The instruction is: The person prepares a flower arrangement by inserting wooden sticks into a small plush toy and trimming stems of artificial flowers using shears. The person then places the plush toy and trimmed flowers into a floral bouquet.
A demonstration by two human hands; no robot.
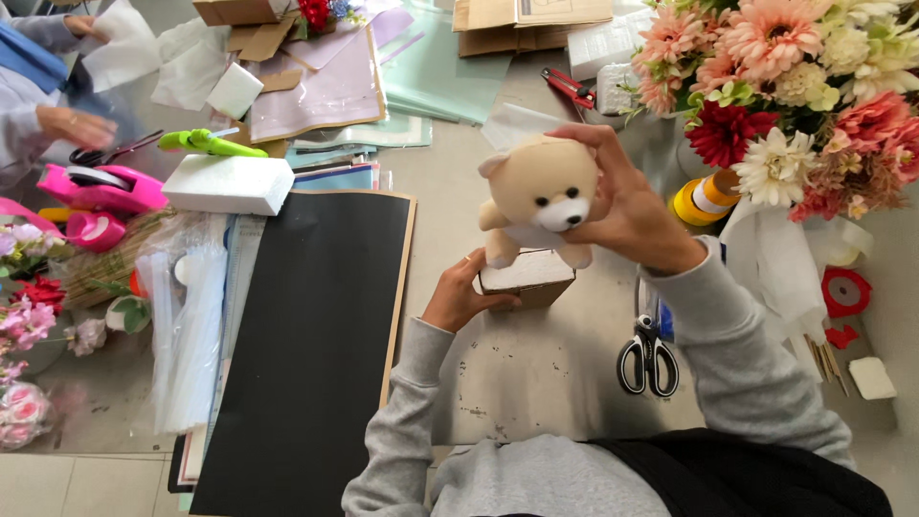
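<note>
A small cream teddy bear (538, 194) with a white muzzle sits upright on top of a small cardboard box (532, 276) at the middle of the grey table (536, 373). My right hand (622, 196) wraps around the bear's back and head from the right. My left hand (459, 295) grips the left side of the box, fingers curled on its edge. Both arms wear grey sleeves.
A large black sheet (316, 335) lies to the left, black-handled scissors (648, 359) to the right. A big flower bouquet (795, 86) fills the upper right, with yellow ribbon rolls (704, 199) below it. White foam block (230, 184), pink tape dispenser (100, 187) and another person's hands (72, 124) are upper left.
</note>
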